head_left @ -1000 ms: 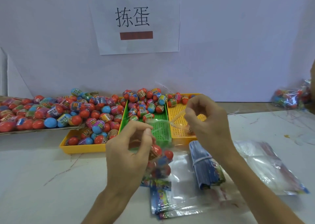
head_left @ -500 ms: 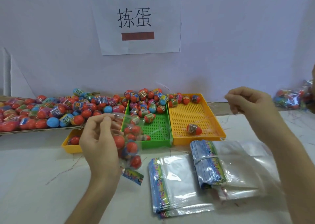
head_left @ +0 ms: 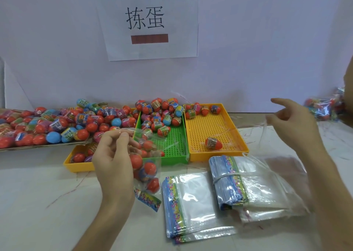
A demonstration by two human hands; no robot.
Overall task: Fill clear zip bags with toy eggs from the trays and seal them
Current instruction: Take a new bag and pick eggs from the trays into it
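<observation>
- Zip bag (head_left: 146,166) first: it's loaded with red and blue toy eggs and hangs in the air from the left hand (head_left: 114,161), in front of the green tray (head_left: 166,160) and just above the table (head_left: 38,203).
- Left hand pinches the clear top edge between thumb and fingertips, and the printed header strip (head_left: 148,201) dangles at the bottom.
- Right hand (head_left: 294,123) is off to the side above the table, fingers loosely spread and gripping nothing that I can make out. A wisp of clear film (head_left: 264,128) sits right by its fingertips, and I can't tell if it's touching.
- My guess on handling: the film is thin, floppy and a bit slick, and the eggs are light hard shells that shift around, so all the weight sags low.
- Grabbing the belly would probably just squish the eggs about. I'd take it by the top strip, 1 hand at each corner, then run a pinch along the mouth to close it. Whether it's already closed isn't visible.
- Watch for an egg riding up into the seal line.
- Spare empties are close by: a loose stack (head_left: 191,203) and a banded bundle (head_left: 229,184). 1 lone egg (head_left: 213,143) sits in the right yellow tray (head_left: 219,156).
</observation>
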